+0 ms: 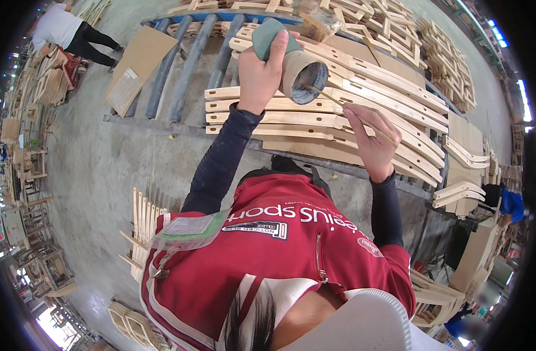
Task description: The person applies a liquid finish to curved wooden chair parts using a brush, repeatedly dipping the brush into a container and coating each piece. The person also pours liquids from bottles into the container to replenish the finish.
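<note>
My left hand (pixel 261 78) is closed round a short, round cardboard-coloured cup (pixel 290 71), tilted so that its open mouth faces me. A flat green piece (pixel 266 38), perhaps sandpaper, is held by the same hand, beside the cup. Between the fingers of my right hand (pixel 374 138) is a thin wooden stick (pixel 331 97), its far end inside the cup's mouth. What lies deeper in the cup is too dark to make out. Below both hands, long pale wooden slats (pixel 396 111) with slots near their ends lie side by side.
The slats rest on a roller conveyor (pixel 192 64). A cardboard sheet (pixel 140 65) lies on its left part. Stacked wooden frames (pixel 449 64) stand at the far right, and curved wooden pieces (pixel 460 193) lie nearer. A person (pixel 74 32) stands at the far left.
</note>
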